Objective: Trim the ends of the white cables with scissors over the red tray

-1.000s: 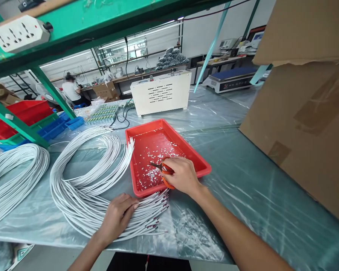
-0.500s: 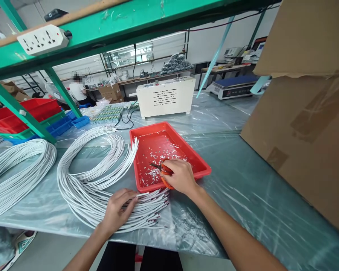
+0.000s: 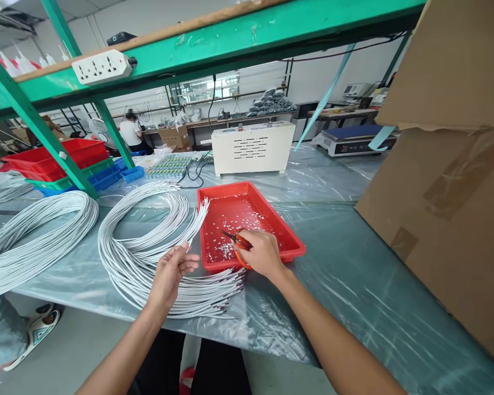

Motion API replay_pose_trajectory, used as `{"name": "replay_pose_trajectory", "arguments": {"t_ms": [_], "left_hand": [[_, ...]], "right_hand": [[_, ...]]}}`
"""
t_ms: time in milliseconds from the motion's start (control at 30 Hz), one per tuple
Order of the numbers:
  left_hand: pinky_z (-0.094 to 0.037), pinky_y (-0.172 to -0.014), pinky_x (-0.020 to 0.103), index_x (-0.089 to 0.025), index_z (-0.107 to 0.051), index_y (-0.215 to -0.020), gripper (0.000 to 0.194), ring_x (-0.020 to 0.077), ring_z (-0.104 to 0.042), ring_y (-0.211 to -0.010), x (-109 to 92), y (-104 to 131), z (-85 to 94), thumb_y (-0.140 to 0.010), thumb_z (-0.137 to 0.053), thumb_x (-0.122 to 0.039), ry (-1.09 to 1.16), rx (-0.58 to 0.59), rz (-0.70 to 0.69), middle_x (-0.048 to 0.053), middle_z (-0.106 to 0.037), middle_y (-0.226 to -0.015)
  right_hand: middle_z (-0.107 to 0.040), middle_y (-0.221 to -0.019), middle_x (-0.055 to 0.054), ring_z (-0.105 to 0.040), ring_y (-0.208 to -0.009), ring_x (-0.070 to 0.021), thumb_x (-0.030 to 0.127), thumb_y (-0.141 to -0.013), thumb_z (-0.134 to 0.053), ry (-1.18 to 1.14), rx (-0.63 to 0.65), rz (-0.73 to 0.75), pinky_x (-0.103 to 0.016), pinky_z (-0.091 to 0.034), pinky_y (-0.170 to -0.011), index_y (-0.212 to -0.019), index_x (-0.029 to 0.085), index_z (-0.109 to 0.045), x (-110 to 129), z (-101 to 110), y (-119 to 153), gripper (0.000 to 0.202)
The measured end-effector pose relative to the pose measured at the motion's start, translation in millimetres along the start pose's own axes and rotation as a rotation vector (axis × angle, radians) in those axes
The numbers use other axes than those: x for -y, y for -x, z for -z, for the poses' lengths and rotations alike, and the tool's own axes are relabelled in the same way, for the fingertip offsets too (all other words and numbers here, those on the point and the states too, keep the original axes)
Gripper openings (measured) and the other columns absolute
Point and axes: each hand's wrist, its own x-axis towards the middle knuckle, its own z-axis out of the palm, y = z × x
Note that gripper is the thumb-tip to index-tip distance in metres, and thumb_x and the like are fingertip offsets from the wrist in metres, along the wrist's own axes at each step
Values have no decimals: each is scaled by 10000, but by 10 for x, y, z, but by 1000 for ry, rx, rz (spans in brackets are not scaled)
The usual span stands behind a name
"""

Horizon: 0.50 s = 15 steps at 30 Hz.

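Note:
My right hand (image 3: 263, 253) grips orange-handled scissors (image 3: 242, 255) over the red tray (image 3: 286, 227), dark blades pointing left above small white scraps (image 3: 226, 249). To its left, my left hand (image 3: 170, 271) pinches a white cable (image 3: 188, 241) between thumb and forefinger, its other fingers loosely curled out. That cable belongs to the upper fan of cable ends (image 3: 203, 208) leaning on the tray's left rim. A coiled bundle of white cables (image 3: 119, 263) lies beneath and left of this hand, with dark-tipped ends (image 3: 230, 288) in front of the tray.
A second cable coil (image 3: 37, 227) lies at left. Behind the tray stands a cream metal box (image 3: 253, 148). A large cardboard box (image 3: 448, 192) borders the right side, and a green shelf beam (image 3: 214, 46) crosses overhead. Stacked bins (image 3: 61, 159) sit far left; another person (image 3: 132, 131) sits beyond.
My left hand has left the dark-tipped cable ends and risen toward the upper fan of cables. My right hand stays over the tray with the scissors. The camera view has shifted slightly.

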Motion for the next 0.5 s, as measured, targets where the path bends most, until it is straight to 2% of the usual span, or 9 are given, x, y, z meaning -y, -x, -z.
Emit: {"name": "replay_pose_trajectory", "arguments": {"t_ms": [167, 233, 300, 400, 500], "left_hand": [[-514, -610, 170, -157, -509, -768, 16, 80, -649, -613, 91, 226, 7, -761, -523, -157, 151, -98, 77, 18, -653, -662], [-510, -589, 162, -171, -479, -726, 59, 74, -646, -605, 134, 292, -19, -753, -520, -138, 150, -101, 78, 3, -643, -660], [-509, -577, 175, -179, -466, -715, 81, 82, -641, -595, 174, 339, -50, -761, -532, -169, 113, -63, 69, -5, -640, -660], [-501, -561, 228, -166, -509, -727, 121, 116, -615, -556, 232, 410, -73, -741, -602, -242, -15, 72, 50, 7, -639, -633], [-463, -551, 238, -147, -577, -686, 144, 125, -556, -539, 273, 520, -28, -681, -679, -248, -185, 157, -22, -1, -603, -588]], "right_hand": [[-543, -622, 40, -515, -533, -86, 372, -864, -488, 59, 20, 12, -238, -433, -527, -740, 145, -562, -7, -13, 40, 269], [-543, -626, 39, -520, -538, -86, 363, -866, -490, 75, 22, 18, -240, -439, -530, -735, 141, -560, -11, -19, 48, 267], [-542, -624, 40, -521, -540, -87, 358, -867, -489, 85, 19, 19, -241, -439, -532, -728, 141, -558, -16, -27, 52, 267], [-541, -620, 40, -519, -544, -90, 363, -866, -488, 86, 16, 21, -242, -434, -536, -726, 144, -558, -25, -36, 53, 269], [-542, -616, 39, -514, -540, -92, 374, -860, -490, 76, 20, 15, -242, -422, -534, -726, 147, -560, -28, -31, 50, 273]]}}
